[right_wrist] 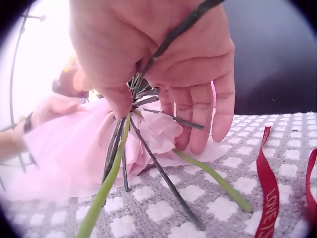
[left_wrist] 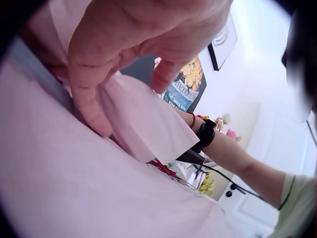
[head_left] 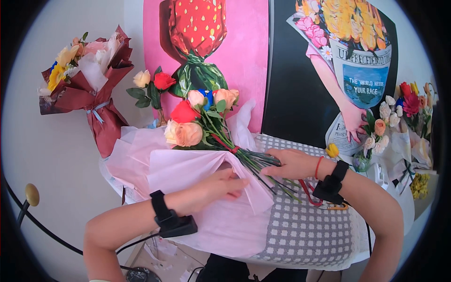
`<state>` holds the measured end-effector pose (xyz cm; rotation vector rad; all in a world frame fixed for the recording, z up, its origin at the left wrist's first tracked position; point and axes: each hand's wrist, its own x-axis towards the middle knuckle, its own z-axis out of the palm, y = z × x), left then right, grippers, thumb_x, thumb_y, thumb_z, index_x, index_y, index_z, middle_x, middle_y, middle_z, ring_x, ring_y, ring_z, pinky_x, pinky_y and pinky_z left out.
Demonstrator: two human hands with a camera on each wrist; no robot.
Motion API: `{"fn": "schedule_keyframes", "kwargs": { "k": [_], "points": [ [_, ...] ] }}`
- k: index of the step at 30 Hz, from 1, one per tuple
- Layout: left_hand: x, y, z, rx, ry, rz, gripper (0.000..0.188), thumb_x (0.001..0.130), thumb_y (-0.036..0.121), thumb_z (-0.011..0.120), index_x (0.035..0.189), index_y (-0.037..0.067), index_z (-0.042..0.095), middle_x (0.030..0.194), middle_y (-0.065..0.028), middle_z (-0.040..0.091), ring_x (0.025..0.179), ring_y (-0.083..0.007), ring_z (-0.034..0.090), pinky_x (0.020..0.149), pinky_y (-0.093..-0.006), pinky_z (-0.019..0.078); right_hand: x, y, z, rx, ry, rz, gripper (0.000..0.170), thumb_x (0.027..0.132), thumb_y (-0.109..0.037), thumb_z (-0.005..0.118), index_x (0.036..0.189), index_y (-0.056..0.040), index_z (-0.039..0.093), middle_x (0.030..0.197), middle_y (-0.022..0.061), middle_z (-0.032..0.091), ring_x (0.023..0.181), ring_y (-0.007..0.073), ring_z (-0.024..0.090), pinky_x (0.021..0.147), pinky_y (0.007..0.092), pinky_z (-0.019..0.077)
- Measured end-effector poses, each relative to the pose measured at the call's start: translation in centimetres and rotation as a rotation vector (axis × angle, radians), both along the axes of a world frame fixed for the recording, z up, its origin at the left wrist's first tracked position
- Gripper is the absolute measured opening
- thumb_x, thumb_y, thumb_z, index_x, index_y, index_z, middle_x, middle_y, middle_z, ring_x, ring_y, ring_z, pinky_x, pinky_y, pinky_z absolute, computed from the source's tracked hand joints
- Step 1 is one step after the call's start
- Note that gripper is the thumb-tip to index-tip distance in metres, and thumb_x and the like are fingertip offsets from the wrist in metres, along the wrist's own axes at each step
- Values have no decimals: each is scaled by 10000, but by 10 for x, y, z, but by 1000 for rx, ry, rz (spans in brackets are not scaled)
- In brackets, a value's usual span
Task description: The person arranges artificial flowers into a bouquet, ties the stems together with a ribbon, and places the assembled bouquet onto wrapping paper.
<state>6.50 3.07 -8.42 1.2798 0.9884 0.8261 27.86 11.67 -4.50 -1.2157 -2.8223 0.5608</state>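
A bouquet of artificial roses lies on pink wrapping paper, its stems bound with a red tie. My right hand holds the stems below the tie; in the right wrist view the thumb of the right hand lies against the stems, whose ends spread out beneath. My left hand is over the folded paper, fingers bent a little. In the left wrist view, fingertips of the left hand touch the pink paper, with the thumb held apart.
A red ribbon lies right of the stems on the grey-and-white checked cloth. A wrapped bouquet stands at the left, a small rose vase at the right. Two pictures stand behind the table. Cables run from both wrist cameras.
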Motion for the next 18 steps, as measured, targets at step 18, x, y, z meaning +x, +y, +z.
{"fn": "schedule_keyframes", "kwargs": {
  "k": [18],
  "points": [
    [-25, -2, 101, 1338, 1264, 206, 254, 621, 36, 680, 863, 56, 604, 795, -51, 570, 821, -223, 518, 695, -328, 430, 3, -19, 13, 539, -116, 186, 555, 745, -420, 602, 1137, -54, 459, 841, 132, 590, 778, 302, 592, 704, 385, 424]
  ]
}}
